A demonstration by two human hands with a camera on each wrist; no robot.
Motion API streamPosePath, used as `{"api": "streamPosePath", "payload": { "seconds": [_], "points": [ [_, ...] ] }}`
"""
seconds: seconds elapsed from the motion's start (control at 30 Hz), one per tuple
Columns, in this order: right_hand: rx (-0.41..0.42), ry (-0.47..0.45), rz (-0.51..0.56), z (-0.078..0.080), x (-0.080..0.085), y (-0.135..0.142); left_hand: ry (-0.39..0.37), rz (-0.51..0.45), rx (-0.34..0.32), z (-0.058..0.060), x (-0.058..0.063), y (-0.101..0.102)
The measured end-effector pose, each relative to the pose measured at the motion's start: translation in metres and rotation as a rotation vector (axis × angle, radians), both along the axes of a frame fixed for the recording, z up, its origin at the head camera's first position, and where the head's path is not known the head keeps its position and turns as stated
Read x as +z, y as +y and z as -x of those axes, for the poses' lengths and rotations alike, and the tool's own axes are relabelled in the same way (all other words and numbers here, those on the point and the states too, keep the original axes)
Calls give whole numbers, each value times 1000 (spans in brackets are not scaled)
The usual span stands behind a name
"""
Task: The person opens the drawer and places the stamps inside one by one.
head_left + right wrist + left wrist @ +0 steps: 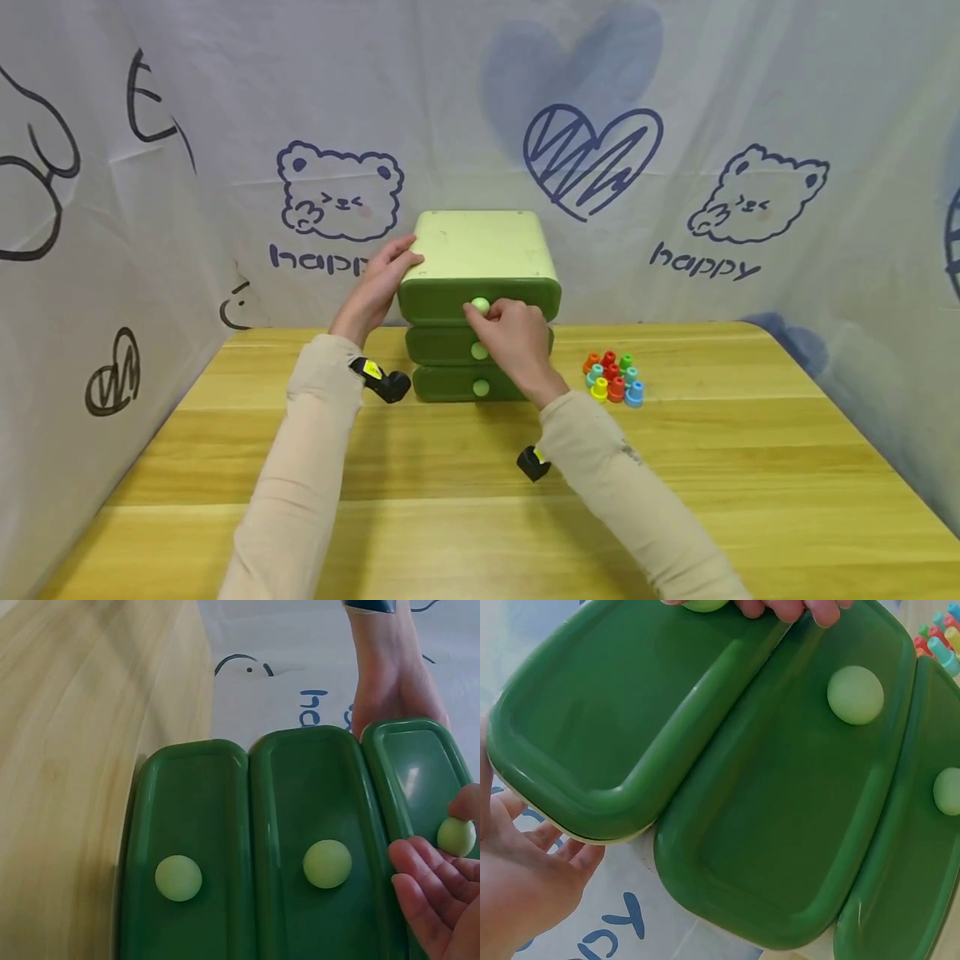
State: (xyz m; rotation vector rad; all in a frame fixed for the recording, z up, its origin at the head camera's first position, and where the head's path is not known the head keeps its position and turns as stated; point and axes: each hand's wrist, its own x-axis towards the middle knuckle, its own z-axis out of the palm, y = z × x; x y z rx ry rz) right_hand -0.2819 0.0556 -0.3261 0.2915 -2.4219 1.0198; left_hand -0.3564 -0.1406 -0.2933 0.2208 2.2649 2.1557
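A small cabinet (480,242) with a cream top and three dark green drawer fronts stands near the back of the table. My left hand (384,279) rests against its upper left side, fingers extended along the edge. In the left wrist view those fingers (544,836) lie beside the top drawer (622,697). With thumb and fingers, my right hand (517,333) pinches the round pale green knob (456,836) of the top drawer. Below it, the middle knob (328,864) and the bottom knob (178,878) are untouched.
Several small coloured pegs (615,379) stand in a cluster on the wooden table (450,533), right of the cabinet. Behind the cabinet hangs a white cloth (465,100) with bear and heart drawings. Black wrist cameras (386,385) sit on both sleeves.
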Motion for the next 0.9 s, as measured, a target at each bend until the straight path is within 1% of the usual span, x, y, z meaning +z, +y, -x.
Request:
{"api": "streamPosePath", "payload": {
  "seconds": [0.13,0.23,0.33,0.47,0.6,0.73,0.9],
  "points": [
    [11,74,-5,0,-4,0,-23,-10,-5,-1,1,-1],
    [12,122,-17,-2,-6,0,-42,-13,-24,-1,2,-3],
    [12,159,-31,-3,-8,0,-54,-9,-47,-1,3,-6],
    [16,206,-65,-7,-9,2,-66,25,-93,0,4,-10],
    [36,251,-89,-13,-11,5,-70,48,-130,0,3,-11],
    [57,290,-110,-18,-12,6,-64,43,-132,0,0,-13],
    [71,331,-136,-24,-10,8,-35,34,-138,2,0,-14]
  ]
}}
